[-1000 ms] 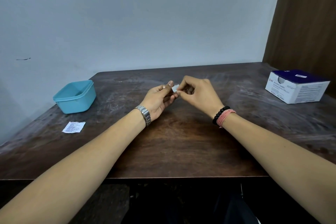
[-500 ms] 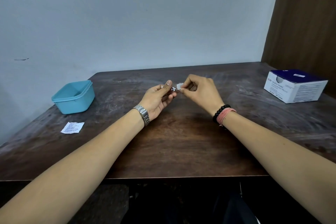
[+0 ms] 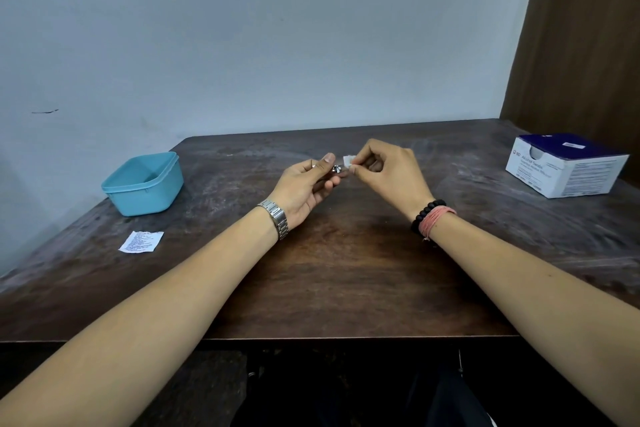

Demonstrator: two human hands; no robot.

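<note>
L hand fingers clamp a small shiny metal piece over mid tabletop; R hand fingers pinch an alcohol swab at its 2 o'clock. Hard wiping could knock the piece loose

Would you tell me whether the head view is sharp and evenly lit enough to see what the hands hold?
Head view: light soft and even, no harsh shadows on the table; wide-angle stretch enlarges the forearms; the white pad in the right hand and shiny piece in the left hand are too small to identify.
</note>
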